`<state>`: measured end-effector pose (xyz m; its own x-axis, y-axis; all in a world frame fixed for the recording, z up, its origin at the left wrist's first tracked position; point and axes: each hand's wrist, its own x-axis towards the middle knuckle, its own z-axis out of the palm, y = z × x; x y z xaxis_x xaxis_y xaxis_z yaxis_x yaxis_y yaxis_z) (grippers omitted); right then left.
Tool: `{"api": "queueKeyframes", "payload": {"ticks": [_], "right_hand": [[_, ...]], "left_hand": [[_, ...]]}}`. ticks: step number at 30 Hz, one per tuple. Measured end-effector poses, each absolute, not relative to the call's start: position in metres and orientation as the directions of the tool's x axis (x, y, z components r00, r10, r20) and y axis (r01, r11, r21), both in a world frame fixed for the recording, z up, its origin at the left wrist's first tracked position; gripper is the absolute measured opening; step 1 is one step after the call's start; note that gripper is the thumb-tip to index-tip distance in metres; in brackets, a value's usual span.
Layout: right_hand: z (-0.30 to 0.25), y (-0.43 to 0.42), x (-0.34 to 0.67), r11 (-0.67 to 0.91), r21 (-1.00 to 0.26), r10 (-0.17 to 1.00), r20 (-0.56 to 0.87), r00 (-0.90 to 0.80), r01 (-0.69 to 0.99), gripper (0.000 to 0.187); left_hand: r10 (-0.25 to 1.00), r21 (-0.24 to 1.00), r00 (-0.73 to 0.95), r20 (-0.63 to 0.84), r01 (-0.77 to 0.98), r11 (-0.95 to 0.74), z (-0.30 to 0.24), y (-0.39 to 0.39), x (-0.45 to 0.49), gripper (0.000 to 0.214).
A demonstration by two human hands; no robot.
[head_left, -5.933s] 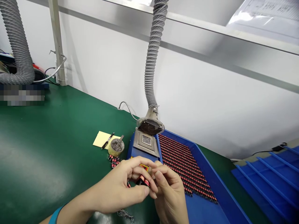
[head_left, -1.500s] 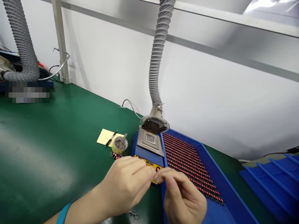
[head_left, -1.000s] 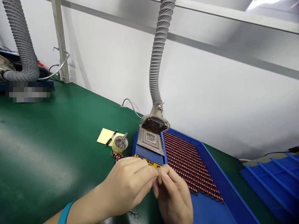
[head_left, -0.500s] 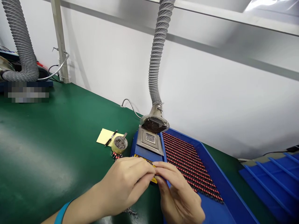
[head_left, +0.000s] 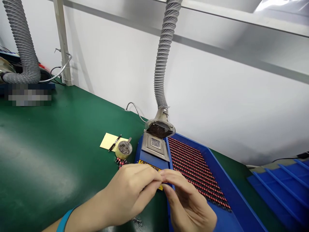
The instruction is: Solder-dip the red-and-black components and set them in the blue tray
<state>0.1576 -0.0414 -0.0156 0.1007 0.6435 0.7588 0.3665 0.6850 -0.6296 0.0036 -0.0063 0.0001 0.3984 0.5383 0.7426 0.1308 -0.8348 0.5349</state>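
Observation:
My left hand (head_left: 135, 190) and my right hand (head_left: 187, 196) meet fingertip to fingertip in front of a blue solder pot (head_left: 151, 161). Both are closed in a pinch around something tiny. A bit of red shows between the fingertips, but the fingers hide the rest. Behind the hands, a yellow label (head_left: 151, 165) on the pot's front is partly covered. The pot's metal top plate (head_left: 155, 145) has a square opening with a grey, mottled surface. To the right, a blue tray (head_left: 227, 216) holds rows of small red-and-black parts (head_left: 195, 167).
A duct hood (head_left: 160, 125) hangs over the pot's rear. Left of it stand a tub of grey matter (head_left: 123, 150), a pen (head_left: 115, 143) on yellow paper (head_left: 106, 141) and loose red-and-black parts (head_left: 121, 162). Wire scraps (head_left: 137, 221) lie below my left hand. Blue ribbed panels (head_left: 282, 193) are far right.
My right hand has shifted slightly right and its fingers have opened out a little from the palm. My left hand stays almost in place, still pinching.

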Motion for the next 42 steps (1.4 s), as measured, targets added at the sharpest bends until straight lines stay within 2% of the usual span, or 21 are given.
{"api": "queueKeyframes", "payload": {"ticks": [2,3,5,6,8,10,12,15,17,19,21,22,24,26,28,29,33,36,39,40,42], "right_hand": [[-0.018,-0.042,0.157,0.691,-0.600,0.619,0.779,0.098,0.403,0.027],[-0.018,-0.042,0.156,0.670,-0.634,0.650,0.753,0.108,0.387,0.022],[-0.017,-0.042,0.155,0.565,-0.783,0.784,0.607,0.128,0.260,0.015],[-0.016,-0.041,0.154,0.492,-0.858,0.852,0.509,0.120,0.147,0.020],[-0.014,-0.039,0.155,0.379,-0.921,0.925,0.375,0.063,-0.093,0.031],[-0.012,-0.037,0.156,0.386,-0.898,0.921,0.387,0.039,-0.213,0.034],[-0.012,-0.036,0.158,0.476,-0.867,0.880,0.471,0.070,-0.148,0.029],[-0.013,-0.038,0.160,0.560,-0.823,0.821,0.567,0.074,0.090,0.006],[-0.015,-0.039,0.160,0.597,-0.776,0.786,0.616,0.046,0.203,0.016],[-0.016,-0.041,0.159,0.650,-0.703,0.726,0.687,0.039,0.288,0.022],[-0.016,-0.042,0.157,0.650,-0.674,0.700,0.711,0.068,0.351,0.020],[-0.015,-0.043,0.155,0.620,-0.702,0.723,0.684,0.092,0.351,0.015],[-0.014,-0.043,0.152,0.505,-0.835,0.834,0.537,0.128,0.218,0.021],[-0.012,-0.041,0.151,0.364,-0.930,0.929,0.358,0.093,-0.049,0.034],[-0.010,-0.040,0.152,0.318,-0.919,0.948,0.315,0.050,-0.232,0.040],[-0.010,-0.039,0.154,0.355,-0.905,0.934,0.352,0.055,-0.236,0.039],[-0.010,-0.039,0.161,0.581,-0.809,0.806,0.587,0.079,0.082,0.005],[-0.014,-0.040,0.163,0.669,-0.697,0.711,0.702,0.053,0.256,0.026],[-0.015,-0.042,0.161,0.710,-0.576,0.620,0.784,0.030,0.405,0.031],[-0.015,-0.043,0.160,0.689,-0.583,0.632,0.774,0.038,0.430,0.026],[-0.014,-0.043,0.158,0.589,-0.721,0.748,0.658,0.094,0.365,0.016]], "left_hand": [[0.466,0.400,0.396,0.791,0.241,-0.884,-0.001,-0.006,0.005,0.026],[0.429,0.329,0.402,0.809,0.296,-0.897,-0.003,-0.006,0.007,0.029],[0.378,0.225,0.418,0.826,0.369,-0.902,-0.005,-0.005,0.009,0.034],[0.364,0.201,0.421,0.831,0.382,-0.902,-0.006,-0.005,0.009,0.035],[0.364,0.213,0.425,0.829,0.363,-0.907,-0.007,-0.006,0.010,0.037],[0.405,0.299,0.415,0.815,0.299,-0.906,-0.007,-0.006,0.009,0.034],[0.472,0.420,0.395,0.788,0.215,-0.882,-0.005,-0.006,0.008,0.027],[0.561,0.564,0.390,0.730,0.119,-0.817,-0.001,-0.006,0.005,0.018],[0.582,0.599,0.401,0.707,0.098,-0.795,0.000,-0.006,0.005,0.018],[0.554,0.550,0.409,0.725,0.139,-0.823,-0.001,-0.006,0.006,0.022],[0.471,0.405,0.413,0.779,0.243,-0.882,-0.003,-0.005,0.008,0.027],[0.421,0.314,0.413,0.808,0.303,-0.900,-0.004,-0.005,0.009,0.030],[0.329,0.161,0.413,0.849,0.392,-0.906,-0.006,-0.005,0.010,0.034],[0.298,0.121,0.413,0.861,0.402,-0.907,-0.007,-0.005,0.010,0.036],[0.350,0.225,0.416,0.839,0.321,-0.920,-0.007,-0.006,0.010,0.033],[0.403,0.318,0.418,0.814,0.259,-0.912,-0.006,-0.006,0.009,0.031],[0.651,0.704,0.444,0.615,0.062,-0.707,0.001,-0.009,0.004,0.017],[0.725,0.809,0.473,0.501,0.041,-0.586,0.005,-0.010,0.002,0.017],[0.697,0.770,0.476,0.536,0.062,-0.635,0.002,-0.009,0.004,0.017],[0.658,0.709,0.465,0.592,0.089,-0.700,0.000,-0.008,0.006,0.018],[0.533,0.503,0.437,0.725,0.194,-0.842,-0.004,-0.007,0.009,0.023]]}}
